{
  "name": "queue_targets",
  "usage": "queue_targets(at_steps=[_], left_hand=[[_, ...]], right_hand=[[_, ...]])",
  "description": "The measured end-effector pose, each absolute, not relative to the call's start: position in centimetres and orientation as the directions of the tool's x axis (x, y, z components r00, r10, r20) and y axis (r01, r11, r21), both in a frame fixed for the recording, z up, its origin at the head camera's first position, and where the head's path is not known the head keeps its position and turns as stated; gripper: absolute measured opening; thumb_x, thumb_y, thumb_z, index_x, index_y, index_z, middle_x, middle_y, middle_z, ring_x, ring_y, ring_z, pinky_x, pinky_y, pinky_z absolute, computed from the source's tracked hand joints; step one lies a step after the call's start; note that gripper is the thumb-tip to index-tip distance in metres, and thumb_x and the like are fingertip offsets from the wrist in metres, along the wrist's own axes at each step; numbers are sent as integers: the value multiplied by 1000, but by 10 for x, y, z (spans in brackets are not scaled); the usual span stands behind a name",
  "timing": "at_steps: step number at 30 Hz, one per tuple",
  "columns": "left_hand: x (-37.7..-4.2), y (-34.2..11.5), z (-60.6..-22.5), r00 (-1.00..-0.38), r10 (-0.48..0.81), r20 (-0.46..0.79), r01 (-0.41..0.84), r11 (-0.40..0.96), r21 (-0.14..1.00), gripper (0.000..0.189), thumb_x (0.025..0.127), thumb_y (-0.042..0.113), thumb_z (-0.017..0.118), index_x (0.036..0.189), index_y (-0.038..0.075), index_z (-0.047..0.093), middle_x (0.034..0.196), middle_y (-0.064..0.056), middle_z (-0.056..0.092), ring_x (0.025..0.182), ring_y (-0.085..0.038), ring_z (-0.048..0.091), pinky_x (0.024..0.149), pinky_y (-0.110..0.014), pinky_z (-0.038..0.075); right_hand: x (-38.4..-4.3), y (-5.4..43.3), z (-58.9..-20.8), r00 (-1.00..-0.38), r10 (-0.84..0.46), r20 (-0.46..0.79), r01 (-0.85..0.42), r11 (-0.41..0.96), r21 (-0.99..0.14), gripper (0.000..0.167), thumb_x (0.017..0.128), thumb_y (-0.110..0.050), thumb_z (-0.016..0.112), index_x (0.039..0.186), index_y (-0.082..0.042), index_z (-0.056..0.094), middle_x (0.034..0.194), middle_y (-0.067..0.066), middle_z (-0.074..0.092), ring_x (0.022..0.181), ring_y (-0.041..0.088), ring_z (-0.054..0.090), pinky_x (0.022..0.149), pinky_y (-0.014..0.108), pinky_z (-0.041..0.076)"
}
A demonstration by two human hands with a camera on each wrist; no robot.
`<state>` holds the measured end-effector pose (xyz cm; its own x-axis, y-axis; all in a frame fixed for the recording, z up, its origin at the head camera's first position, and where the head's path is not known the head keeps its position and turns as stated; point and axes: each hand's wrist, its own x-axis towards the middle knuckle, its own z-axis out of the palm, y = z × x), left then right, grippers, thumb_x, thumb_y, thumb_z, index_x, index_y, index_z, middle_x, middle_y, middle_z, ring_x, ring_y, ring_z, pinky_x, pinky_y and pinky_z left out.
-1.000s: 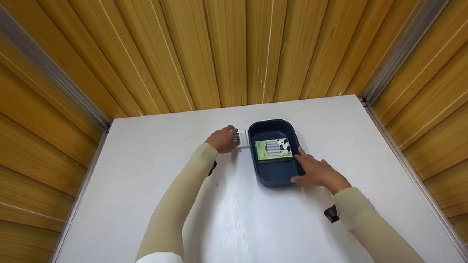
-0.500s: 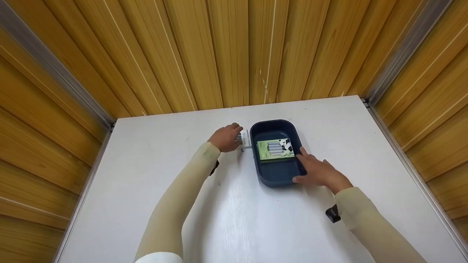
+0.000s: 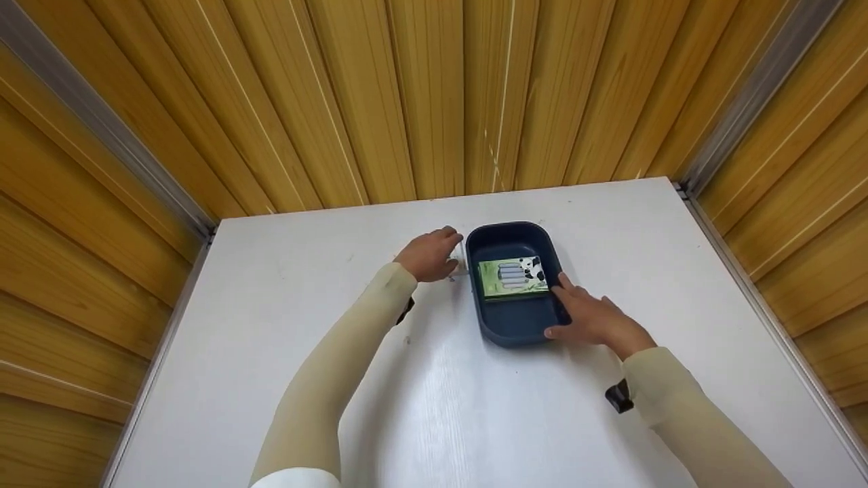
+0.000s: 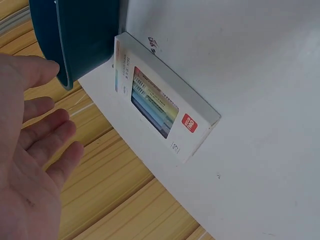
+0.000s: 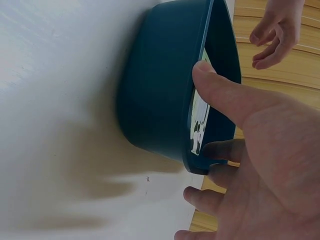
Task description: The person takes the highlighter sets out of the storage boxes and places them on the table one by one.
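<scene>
A dark blue plastic bin [image 3: 512,332] stands on the white table. Inside it lies a green box with a panda picture [image 3: 512,278]. My right hand [image 3: 593,318] rests at the bin's right rim, fingers spread; the thumb touches the rim in the right wrist view. My left hand [image 3: 427,255] hovers at the bin's left side, fingers loosely bent and holding nothing. Beneath it, against the bin, is a flat white box [image 4: 160,100] whose window shows pastel pens or markers. From the head view the left hand hides most of this white box.
The white table [image 3: 420,420] runs up to a wood-patterned back wall [image 3: 434,102]. Similar side walls [image 3: 68,271] with grey metal edging stand at left and right.
My left hand has shifted right, toward the bin, and now covers most of the white box. The right hand stays at the bin's rim. The view has shifted slightly.
</scene>
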<state>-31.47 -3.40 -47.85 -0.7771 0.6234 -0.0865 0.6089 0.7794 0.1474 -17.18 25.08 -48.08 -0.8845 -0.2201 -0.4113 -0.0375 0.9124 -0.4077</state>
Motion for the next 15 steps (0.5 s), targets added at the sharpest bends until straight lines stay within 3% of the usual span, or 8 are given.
queue_targets(at_steps=[15], left_hand=[[-313, -26, -480, -766, 637, -87, 622, 768, 152, 51, 94, 27, 61, 140, 9, 48, 136, -8, 54, 122, -23, 57, 106, -37, 45]], right_hand=[[-172, 253, -482, -878, -227, -421, -41, 912, -407, 94, 88, -46, 66, 154, -4, 15, 163, 16, -5, 147, 43, 13, 112, 70, 7]])
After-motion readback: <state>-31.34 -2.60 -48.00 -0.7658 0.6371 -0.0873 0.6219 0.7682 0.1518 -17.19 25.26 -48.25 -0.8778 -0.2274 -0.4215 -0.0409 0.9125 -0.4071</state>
